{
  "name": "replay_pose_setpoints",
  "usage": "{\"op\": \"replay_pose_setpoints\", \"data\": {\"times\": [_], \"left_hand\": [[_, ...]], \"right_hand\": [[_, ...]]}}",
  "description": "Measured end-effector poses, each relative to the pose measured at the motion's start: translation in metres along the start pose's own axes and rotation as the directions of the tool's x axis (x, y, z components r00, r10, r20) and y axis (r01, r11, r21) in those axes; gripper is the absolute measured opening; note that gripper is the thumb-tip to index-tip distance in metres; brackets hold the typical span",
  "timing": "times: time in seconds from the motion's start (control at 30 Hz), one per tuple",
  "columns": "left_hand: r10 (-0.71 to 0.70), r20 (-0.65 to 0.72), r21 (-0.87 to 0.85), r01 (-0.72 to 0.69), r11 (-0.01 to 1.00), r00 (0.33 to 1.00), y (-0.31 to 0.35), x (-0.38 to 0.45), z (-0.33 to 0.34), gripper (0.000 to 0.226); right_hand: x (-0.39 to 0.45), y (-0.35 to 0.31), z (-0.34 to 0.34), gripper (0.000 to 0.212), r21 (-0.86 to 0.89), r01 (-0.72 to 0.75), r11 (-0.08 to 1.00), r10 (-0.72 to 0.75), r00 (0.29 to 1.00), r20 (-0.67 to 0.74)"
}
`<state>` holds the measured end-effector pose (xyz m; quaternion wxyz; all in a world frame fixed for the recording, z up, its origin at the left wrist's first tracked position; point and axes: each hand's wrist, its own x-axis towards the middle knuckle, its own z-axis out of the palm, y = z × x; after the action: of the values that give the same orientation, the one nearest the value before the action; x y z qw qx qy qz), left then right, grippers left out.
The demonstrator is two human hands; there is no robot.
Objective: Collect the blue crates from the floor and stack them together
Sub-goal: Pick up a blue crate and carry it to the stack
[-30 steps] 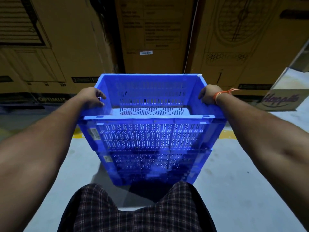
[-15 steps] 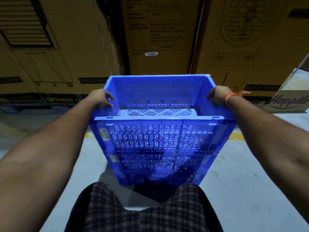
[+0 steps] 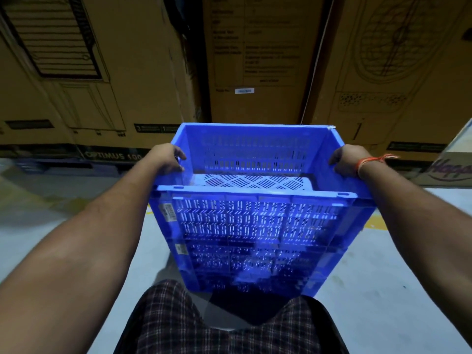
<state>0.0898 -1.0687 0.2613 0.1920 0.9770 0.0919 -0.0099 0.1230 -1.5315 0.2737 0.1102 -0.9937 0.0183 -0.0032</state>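
A stack of blue slotted crates stands in front of me on the grey floor. The top crate (image 3: 255, 215) sits on a lower blue crate (image 3: 250, 264), whose wall shows beneath it. My left hand (image 3: 167, 159) grips the top crate's left rim, fingers curled over the edge. On the opposite rim my right hand (image 3: 346, 159), with an orange thread at the wrist, grips the same way. The top crate holds nothing that I can see; its perforated bottom shows inside.
Tall cardboard cartons (image 3: 255, 60) form a wall just behind the stack. A smaller printed box (image 3: 452, 169) sits at the right edge. Yellow floor marking (image 3: 370, 222) runs under the stack. My checked trouser legs (image 3: 219, 325) are at the bottom.
The crate stack and both hands sit slightly farther right and lower in view as my head shifts; the grip on both rims is unchanged.
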Motion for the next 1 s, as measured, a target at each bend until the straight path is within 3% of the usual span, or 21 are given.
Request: {"op": "replay_pose_setpoints", "data": {"times": [0.5, 1.0], "left_hand": [[-0.015, 0.073, 0.025, 0.014, 1.000, 0.997, -0.001, 0.003, -0.001, 0.038], [0.031, 0.088, 0.011, -0.032, 0.999, 0.996, -0.009, 0.014, 0.005, 0.040]], "right_hand": [[0.006, 0.004, 0.002, 0.028, 0.074, -0.028, 0.997, 0.023, 0.998, 0.065], [0.020, 0.014, 0.008, 0.022, 0.061, 0.036, 0.997, -0.043, 0.993, 0.111]]}}
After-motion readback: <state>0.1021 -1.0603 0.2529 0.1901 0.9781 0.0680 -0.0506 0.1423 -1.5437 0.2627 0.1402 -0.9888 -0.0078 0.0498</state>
